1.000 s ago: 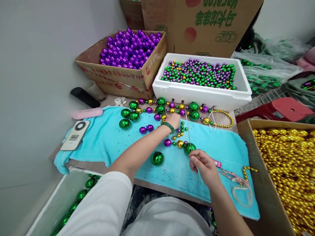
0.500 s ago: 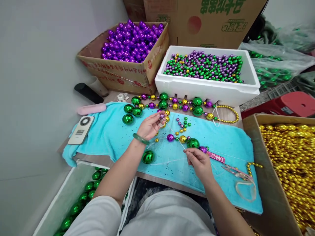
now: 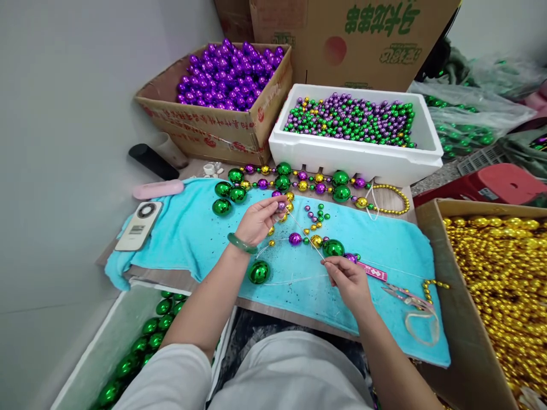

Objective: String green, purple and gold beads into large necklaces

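My left hand (image 3: 257, 221), with a green bangle (image 3: 242, 243) at its wrist, pinches a small purple bead (image 3: 281, 205). From that bead a thin pale string (image 3: 304, 233) runs straight down to my right hand (image 3: 348, 280), whose thumb and forefinger are closed on it. Below the string, a purple bead (image 3: 294, 239), a gold bead (image 3: 317, 241) and a large green bead (image 3: 333, 249) lie in a row on the turquoise towel (image 3: 192, 233). Another large green bead (image 3: 258, 272) rests below my left wrist. Several gold beads are partly hidden behind my left fingers.
Scissors (image 3: 405, 296) and a pink label (image 3: 372, 271) lie right of my right hand. Beaded strands (image 3: 282, 183) stretch along the back. Behind stand a white foam box (image 3: 354, 156) of small beads and a carton (image 3: 200, 128) of purple ones. A gold-bead carton (image 3: 459, 307) is at right.
The view has shifted slightly, so things at the right appear a little further left. Both hands keep nearly the same pose, with the string still stretched between them.
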A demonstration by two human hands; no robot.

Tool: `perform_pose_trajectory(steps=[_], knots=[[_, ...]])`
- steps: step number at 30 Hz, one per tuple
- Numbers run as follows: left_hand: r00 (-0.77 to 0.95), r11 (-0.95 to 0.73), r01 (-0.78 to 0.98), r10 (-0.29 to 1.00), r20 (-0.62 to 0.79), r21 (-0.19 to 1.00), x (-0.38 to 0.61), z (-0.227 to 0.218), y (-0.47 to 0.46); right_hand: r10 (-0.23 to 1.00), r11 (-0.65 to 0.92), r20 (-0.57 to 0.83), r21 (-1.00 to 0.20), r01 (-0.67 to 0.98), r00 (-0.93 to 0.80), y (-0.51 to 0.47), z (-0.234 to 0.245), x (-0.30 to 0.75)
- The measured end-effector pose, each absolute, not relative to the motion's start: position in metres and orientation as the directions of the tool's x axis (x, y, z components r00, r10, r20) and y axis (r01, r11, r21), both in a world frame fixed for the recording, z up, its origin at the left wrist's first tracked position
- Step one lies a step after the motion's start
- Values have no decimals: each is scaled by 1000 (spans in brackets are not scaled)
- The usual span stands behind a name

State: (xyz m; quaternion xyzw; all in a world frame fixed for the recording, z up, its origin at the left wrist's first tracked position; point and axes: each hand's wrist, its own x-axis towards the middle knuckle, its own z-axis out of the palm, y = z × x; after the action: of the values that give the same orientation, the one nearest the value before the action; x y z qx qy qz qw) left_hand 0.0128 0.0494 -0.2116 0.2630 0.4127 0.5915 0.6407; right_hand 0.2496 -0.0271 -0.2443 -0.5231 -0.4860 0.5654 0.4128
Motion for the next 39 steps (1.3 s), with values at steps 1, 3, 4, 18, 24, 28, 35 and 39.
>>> perform_pose_trajectory(steps=[1,3,4,18,24,28,35,39], knots=[[-47,146,-509,979,-196,849,13,-211,48,977,-181,-186,-982,53,-107,-27,-245,251],[-42,129,-439,986,-163,889,13,-210,46,978,-173,-180,-982,71,-104,-25,-247,252],[-23,135,-401,987,-157,906,13,-210,44,977,-174,-181,-982,77,-109,-24,-248,252],[35,30,911,988,-149,410,-14,-240,42,976,-202,-198,-979,-40,-93,-18,-253,244],[-115,202,682,979,-170,703,-4,-254,40,979,-182,-179,-983,-25,-100,-20,-254,241],[-153,348,-294,902,-403,890,-4,-237,42,980,-159,-161,-987,22,-121,-23,-256,241],[-13,336,-730,863,-505,594,2,-216,44,979,-168,-172,-985,46,-108,-25,-256,240],[-24,321,-755,858,-513,572,4,-213,43,980,-177,-181,-983,55,-86,-24,-257,242]])
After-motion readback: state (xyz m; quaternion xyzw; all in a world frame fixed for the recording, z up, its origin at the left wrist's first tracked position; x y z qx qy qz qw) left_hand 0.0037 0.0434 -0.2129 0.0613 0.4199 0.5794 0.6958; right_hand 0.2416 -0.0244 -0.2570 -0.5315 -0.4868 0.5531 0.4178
